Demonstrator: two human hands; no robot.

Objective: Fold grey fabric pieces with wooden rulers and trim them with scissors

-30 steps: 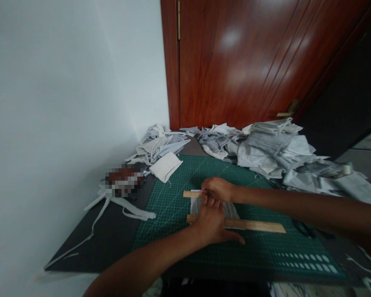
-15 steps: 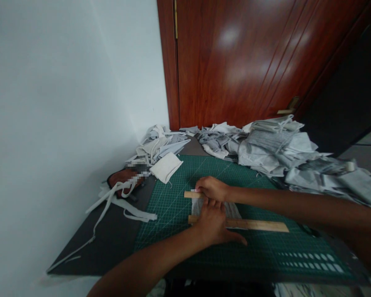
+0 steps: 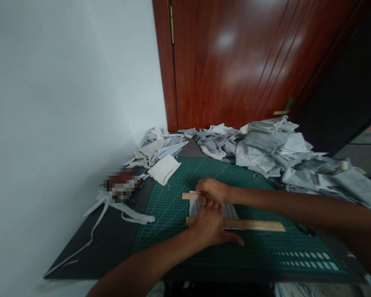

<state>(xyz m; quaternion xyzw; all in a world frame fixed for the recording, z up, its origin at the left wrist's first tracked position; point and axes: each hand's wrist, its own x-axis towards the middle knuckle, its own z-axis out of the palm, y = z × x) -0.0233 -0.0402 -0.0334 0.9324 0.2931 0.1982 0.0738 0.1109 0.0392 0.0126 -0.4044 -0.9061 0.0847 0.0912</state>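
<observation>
A small piece of grey cloth [image 3: 231, 210] lies on the green cutting mat [image 3: 163, 210]. A wooden ruler [image 3: 259, 225] crosses its near edge, and a second wooden strip [image 3: 188, 196] lies along its far edge. My left hand [image 3: 209, 225] rests flat over the cloth and the near ruler, fingers stretched forward and thumb spread to the right. Just beyond it, my right hand [image 3: 212, 189] is closed at the far strip and the cloth's far edge. What its fingertips pinch is too small and covered to make out.
A folded white cloth [image 3: 164, 169] lies at the mat's far left corner. Heaps of grey and white cloth [image 3: 266, 148] line the back and right. Pale strips [image 3: 136, 213] trail over the dark table [image 3: 89, 247]. A wall and a wooden door [image 3: 228, 62] stand behind.
The whole view has shifted slightly. Both hands keep nearly the same place on the cloth and the wooden strips.
</observation>
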